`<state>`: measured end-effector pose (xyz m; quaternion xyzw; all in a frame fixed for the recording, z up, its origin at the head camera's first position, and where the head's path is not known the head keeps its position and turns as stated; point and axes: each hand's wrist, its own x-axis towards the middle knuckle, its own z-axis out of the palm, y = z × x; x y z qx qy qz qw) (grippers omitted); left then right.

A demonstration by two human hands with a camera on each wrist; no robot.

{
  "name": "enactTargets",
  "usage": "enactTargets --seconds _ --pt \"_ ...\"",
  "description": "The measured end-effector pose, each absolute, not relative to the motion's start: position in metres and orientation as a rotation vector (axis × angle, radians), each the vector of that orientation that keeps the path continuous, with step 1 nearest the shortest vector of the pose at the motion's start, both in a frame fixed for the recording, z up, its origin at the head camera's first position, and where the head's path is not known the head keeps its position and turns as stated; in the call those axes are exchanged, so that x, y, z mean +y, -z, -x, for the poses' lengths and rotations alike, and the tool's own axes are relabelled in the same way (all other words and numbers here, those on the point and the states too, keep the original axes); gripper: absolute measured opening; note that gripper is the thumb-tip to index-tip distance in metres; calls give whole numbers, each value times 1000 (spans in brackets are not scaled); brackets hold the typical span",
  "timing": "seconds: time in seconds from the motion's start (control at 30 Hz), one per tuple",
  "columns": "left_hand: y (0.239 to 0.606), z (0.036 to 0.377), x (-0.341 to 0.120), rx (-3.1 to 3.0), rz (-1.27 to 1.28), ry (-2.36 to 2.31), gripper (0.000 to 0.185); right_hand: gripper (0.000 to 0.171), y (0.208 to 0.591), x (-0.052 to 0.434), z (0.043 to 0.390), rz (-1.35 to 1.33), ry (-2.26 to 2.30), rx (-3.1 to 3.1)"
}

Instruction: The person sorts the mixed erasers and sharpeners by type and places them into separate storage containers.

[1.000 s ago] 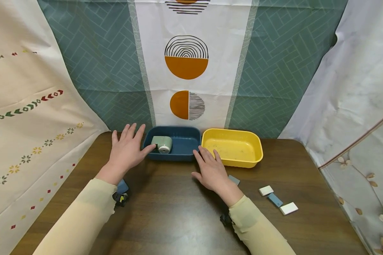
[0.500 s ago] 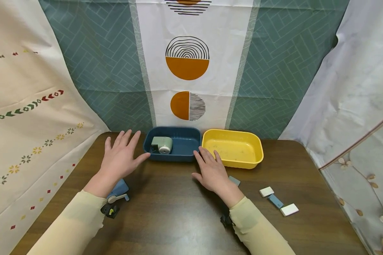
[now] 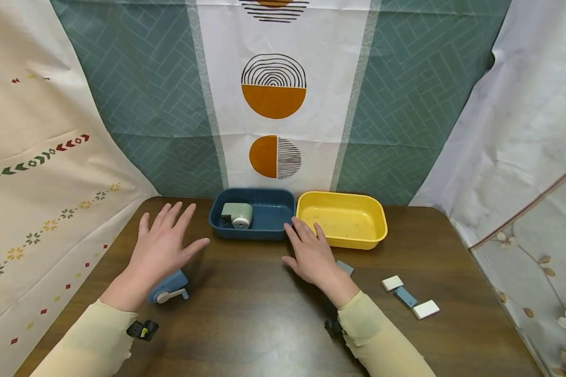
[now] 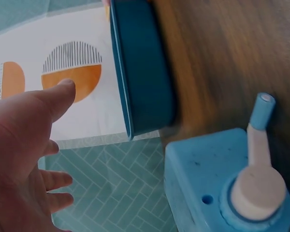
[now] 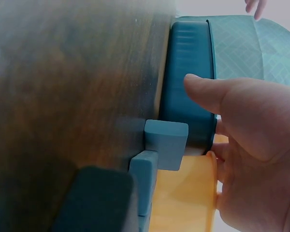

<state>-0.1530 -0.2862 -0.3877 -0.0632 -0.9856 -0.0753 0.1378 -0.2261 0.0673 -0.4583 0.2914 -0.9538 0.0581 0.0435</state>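
My left hand (image 3: 162,243) hovers with fingers spread and holds nothing. Just under its wrist, a blue crank pencil sharpener (image 3: 169,287) stands on the table. The left wrist view shows that sharpener (image 4: 217,188) close up, crank (image 4: 258,123) pointing up, with the left hand (image 4: 24,154) beside it. My right hand (image 3: 309,248) lies flat on the table, fingertips by the front wall of the dark blue tray (image 3: 252,234). A green sharpener (image 3: 237,214) sits inside that tray. A yellow tray (image 3: 344,243) stands to its right.
A grey-blue eraser (image 3: 346,267) lies beside my right hand and shows close up (image 5: 166,145) in the right wrist view. Two white erasers (image 3: 393,283) (image 3: 426,309) and a blue eraser (image 3: 405,297) lie at the right. Patterned curtains hang round the brown table (image 3: 264,324).
My left hand has drawn back from the blue tray toward me and leftward, uncovering the blue sharpener. The right hand has stayed in place.
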Motion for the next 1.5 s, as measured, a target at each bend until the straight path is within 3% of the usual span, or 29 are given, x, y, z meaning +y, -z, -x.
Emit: enactTargets --seconds 1.5 --pt "425 97 -322 -2832 241 200 95 87 460 70 229 -911 -223 -2911"
